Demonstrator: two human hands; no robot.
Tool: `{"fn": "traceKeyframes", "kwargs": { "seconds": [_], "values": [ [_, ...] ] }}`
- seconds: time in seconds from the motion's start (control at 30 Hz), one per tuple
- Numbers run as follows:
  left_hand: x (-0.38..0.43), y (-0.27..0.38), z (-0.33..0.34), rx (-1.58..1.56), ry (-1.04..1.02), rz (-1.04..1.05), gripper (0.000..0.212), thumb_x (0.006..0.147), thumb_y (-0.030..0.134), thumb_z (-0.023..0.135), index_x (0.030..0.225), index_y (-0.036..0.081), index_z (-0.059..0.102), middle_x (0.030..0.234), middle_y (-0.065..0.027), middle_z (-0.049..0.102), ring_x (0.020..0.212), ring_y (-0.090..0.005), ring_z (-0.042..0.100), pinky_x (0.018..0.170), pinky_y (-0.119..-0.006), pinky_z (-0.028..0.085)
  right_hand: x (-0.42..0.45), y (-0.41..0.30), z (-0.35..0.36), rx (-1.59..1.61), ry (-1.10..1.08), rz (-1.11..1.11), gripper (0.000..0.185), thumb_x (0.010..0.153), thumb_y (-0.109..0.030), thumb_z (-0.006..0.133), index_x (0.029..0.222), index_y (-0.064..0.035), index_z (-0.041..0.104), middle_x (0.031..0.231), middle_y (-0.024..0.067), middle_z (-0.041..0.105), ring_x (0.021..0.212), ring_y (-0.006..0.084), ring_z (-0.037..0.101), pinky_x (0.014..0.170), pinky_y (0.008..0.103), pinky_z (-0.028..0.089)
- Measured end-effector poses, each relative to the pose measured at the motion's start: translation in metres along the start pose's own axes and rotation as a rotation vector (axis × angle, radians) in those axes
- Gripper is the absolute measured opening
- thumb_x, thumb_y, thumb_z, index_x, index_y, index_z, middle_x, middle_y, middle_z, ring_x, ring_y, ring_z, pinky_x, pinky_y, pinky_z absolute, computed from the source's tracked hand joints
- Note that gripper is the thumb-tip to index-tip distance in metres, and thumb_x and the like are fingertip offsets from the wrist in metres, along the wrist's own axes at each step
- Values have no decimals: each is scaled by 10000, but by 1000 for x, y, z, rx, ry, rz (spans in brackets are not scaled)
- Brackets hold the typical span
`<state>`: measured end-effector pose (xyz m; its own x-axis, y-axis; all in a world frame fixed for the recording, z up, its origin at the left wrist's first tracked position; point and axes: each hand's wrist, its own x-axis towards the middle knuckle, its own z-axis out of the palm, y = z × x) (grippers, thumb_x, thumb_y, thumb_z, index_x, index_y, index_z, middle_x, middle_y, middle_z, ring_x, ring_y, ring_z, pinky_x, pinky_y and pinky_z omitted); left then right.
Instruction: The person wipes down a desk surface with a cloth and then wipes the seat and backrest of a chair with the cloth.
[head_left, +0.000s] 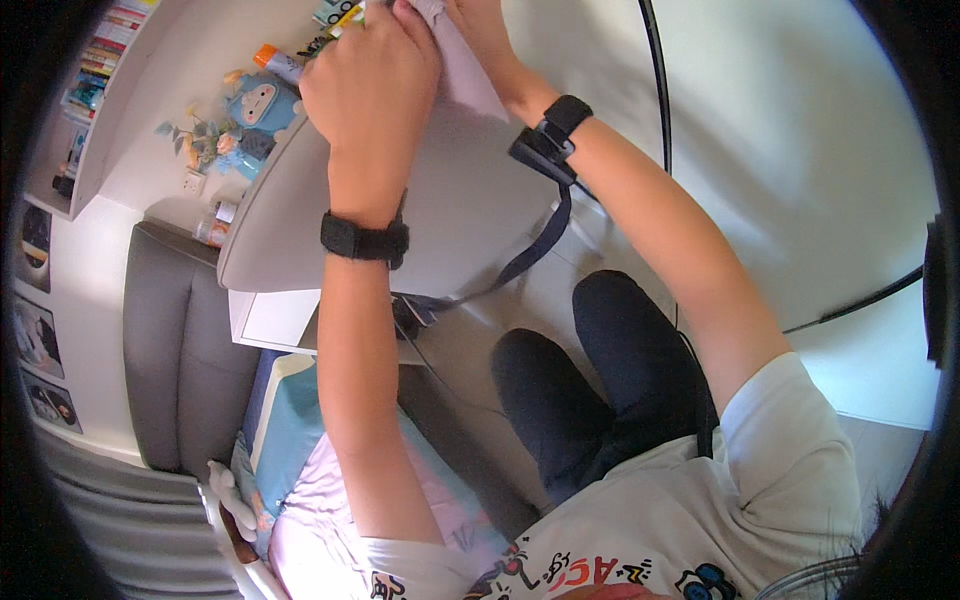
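My left hand (379, 82) is at the top of the view, its back towards me and its fingers curled on a pale pink cloth (472, 71). Just to the right, my right hand (484, 37) touches the same cloth. Its fingers are partly hidden by the cloth and cut off by the upper edge of the picture, so its grip cannot be made out. Below the hands, the cloth's pointed end hangs over a large smooth grey panel (450, 202) with a rounded edge. Each wrist wears a black strap.
Beyond the panel are a blue plush toy (262, 101), artificial flowers (217, 142) and an orange-capped can (277, 64). A dark strap (536, 244) hangs from the right wrist area. A bed with pillows (289, 427) lies to the lower left. Black cable (660, 90) runs down the right.
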<state>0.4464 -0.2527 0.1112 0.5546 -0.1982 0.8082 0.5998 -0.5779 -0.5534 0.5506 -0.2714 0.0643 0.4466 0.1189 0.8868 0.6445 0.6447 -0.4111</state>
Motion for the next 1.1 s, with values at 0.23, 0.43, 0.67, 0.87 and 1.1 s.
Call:
{"fn": "traceKeyframes", "kwargs": {
  "seconds": [0.23,0.43,0.67,0.87,1.1],
  "values": [
    [1,29,22,7,78,167,195,801,189,527,853,15,598,753,-107,559,697,-274,537,686,-390,434,-38,66,6,-29,220,-64,271,885,-266,485,947,-22,587,819,195,626,752,377,603,644,395,481],
    [-33,47,56,233,-74,383,374,803,259,506,1074,21,605,1106,-158,586,1073,-304,523,1011,-471,286,-86,129,10,129,190,207,280,879,-210,509,1075,-14,549,951,193,634,879,310,624,737,349,477],
    [-111,90,100,125,-214,326,450,822,236,456,1223,42,516,1320,-52,469,1292,-182,341,1093,-383,184,-153,167,-3,198,177,375,330,872,-190,517,1145,-6,512,1074,195,602,992,295,588,825,352,449],
    [-197,122,115,165,-405,397,497,839,250,439,1285,34,459,1402,-45,379,1323,-155,288,1109,-350,127,-250,179,-19,-1,15,555,459,875,-194,496,1270,15,392,1286,238,443,1211,364,413,984,394,341],
    [-194,87,77,3,-471,436,511,834,239,444,1312,60,433,1419,-15,350,1321,-139,280,1109,-370,119,-239,144,-21,-69,-87,546,531,916,-167,422,1371,28,229,1406,237,282,1306,374,269,1065,378,246]
  ]
}}
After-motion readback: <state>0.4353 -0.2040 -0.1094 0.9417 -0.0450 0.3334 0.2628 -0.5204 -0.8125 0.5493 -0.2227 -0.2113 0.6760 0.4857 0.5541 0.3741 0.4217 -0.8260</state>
